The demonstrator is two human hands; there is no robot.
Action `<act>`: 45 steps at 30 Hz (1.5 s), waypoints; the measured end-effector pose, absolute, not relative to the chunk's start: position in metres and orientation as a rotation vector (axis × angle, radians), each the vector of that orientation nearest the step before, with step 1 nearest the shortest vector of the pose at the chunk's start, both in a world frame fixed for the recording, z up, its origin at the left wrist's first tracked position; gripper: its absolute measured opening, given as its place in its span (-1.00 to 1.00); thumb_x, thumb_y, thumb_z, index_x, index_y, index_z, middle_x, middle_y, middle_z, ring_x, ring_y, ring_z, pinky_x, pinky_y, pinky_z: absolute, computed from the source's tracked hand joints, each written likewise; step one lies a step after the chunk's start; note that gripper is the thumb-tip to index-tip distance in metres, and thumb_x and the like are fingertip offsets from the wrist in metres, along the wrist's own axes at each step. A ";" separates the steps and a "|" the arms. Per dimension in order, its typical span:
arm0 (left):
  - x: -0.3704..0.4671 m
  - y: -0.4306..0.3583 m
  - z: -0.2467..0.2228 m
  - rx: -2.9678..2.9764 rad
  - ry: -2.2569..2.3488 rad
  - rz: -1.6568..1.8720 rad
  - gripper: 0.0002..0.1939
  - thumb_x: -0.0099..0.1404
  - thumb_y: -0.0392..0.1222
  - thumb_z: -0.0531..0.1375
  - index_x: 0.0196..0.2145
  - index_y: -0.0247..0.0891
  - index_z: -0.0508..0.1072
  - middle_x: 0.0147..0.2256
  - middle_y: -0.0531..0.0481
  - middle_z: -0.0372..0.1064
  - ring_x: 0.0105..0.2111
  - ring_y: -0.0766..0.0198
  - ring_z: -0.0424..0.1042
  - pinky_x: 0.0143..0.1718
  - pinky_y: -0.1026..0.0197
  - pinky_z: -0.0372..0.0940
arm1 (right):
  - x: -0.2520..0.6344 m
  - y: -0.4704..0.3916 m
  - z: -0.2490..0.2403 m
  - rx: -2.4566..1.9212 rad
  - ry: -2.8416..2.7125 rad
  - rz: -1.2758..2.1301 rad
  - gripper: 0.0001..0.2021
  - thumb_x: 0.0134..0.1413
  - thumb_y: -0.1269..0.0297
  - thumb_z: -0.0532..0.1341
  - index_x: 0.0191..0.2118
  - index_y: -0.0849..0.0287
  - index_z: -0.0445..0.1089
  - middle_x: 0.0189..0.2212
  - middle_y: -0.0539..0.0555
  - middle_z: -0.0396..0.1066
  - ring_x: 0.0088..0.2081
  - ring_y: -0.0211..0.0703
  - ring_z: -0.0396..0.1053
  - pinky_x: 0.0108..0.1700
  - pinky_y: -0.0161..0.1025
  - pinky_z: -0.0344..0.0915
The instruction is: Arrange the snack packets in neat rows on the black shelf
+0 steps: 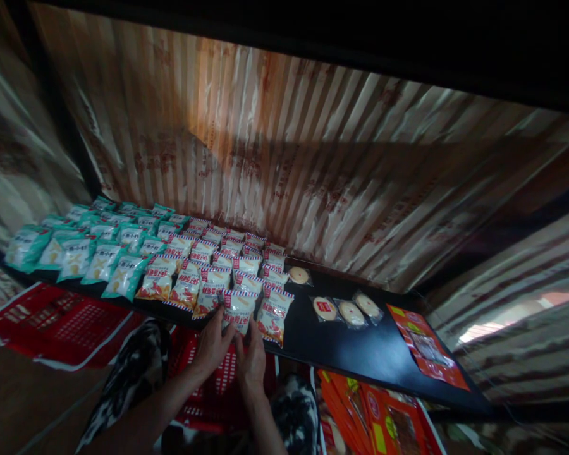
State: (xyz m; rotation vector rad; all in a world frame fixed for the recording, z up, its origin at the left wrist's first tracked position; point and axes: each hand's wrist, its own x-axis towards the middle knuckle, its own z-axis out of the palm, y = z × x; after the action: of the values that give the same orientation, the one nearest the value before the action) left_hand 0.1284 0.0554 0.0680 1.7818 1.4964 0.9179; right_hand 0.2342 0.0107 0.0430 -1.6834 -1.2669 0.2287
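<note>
A white snack bag [238, 308] with red lettering and a striped top edge is held upright at the front edge of the black shelf [308, 341]. My left hand [213, 344] grips its lower left side, and my right hand [252, 365] has its fingers on the lower right. Rows of matching bags stand behind and beside it, among them one snack bag [272, 316] just to the right. Farther left are rows of teal snack bags [126, 276]. The bag's lower edge is partly covered by my fingers.
Several round wrapped biscuits [325, 308] and an orange-red packet [427, 347] lie on the shelf's right part. Below are a red basket [208, 404], another red basket [66, 325] and a box of orange packets [374, 411]. Corrugated sheeting [313, 139] stands behind; a dark beam [360, 44] runs overhead.
</note>
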 end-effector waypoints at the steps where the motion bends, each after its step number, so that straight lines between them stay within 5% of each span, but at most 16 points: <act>1: 0.128 0.054 0.066 1.776 1.483 0.924 -0.47 0.24 -0.08 0.00 0.11 -0.41 0.18 0.10 -0.31 0.23 0.12 0.10 0.22 0.10 0.03 0.15 | 0.235 0.011 0.043 -1.680 -1.284 0.209 -0.55 0.11 0.18 0.07 0.09 0.26 0.25 0.02 0.29 0.34 0.02 0.03 0.32 -0.03 -0.03 0.31; 11: 0.132 0.050 0.061 1.709 1.471 0.878 -0.34 0.20 -0.12 0.06 0.20 -0.42 -0.01 0.18 -0.31 0.08 0.19 0.13 0.09 0.14 0.05 0.09 | 0.240 0.005 0.049 -1.653 -1.444 0.047 -0.61 0.16 0.27 0.01 0.09 0.22 0.23 -0.02 0.26 0.35 0.02 0.00 0.29 -0.01 0.00 0.30; 20: 0.136 0.047 0.059 1.775 1.546 0.911 -0.37 0.17 -0.12 0.10 0.17 -0.36 0.10 0.16 -0.28 0.13 0.16 0.05 0.14 0.12 0.01 0.12 | 0.275 0.014 0.063 -1.762 -1.285 -0.223 -0.55 0.17 0.13 0.01 0.10 0.26 0.19 0.17 0.36 0.05 0.19 0.16 0.01 0.06 0.21 0.10; 27: 0.141 0.047 0.061 1.832 1.550 0.911 -0.38 0.16 -0.09 0.10 0.15 -0.34 0.14 0.14 -0.25 0.18 0.14 0.06 0.19 0.13 0.02 0.13 | 0.294 0.026 0.048 -1.833 -1.108 0.012 -0.34 0.07 0.00 0.07 0.21 0.30 0.02 0.17 0.40 0.02 0.17 0.21 0.05 0.05 0.11 0.15; 45: 0.149 0.059 0.061 1.928 1.572 0.996 -0.39 0.19 -0.11 0.07 0.15 -0.43 0.11 0.13 -0.34 0.17 0.13 0.02 0.19 0.09 -0.02 0.17 | 0.306 0.033 0.049 -1.720 -1.153 0.115 -0.43 0.15 0.09 -0.03 0.20 0.33 0.03 0.14 0.34 0.10 0.16 0.05 0.08 0.12 0.02 0.12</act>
State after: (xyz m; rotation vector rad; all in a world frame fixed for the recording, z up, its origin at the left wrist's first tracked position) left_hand 0.1494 0.0592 0.0610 1.9281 1.5720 0.9957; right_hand 0.3058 0.0325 0.0495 -1.7203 -1.1532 0.1149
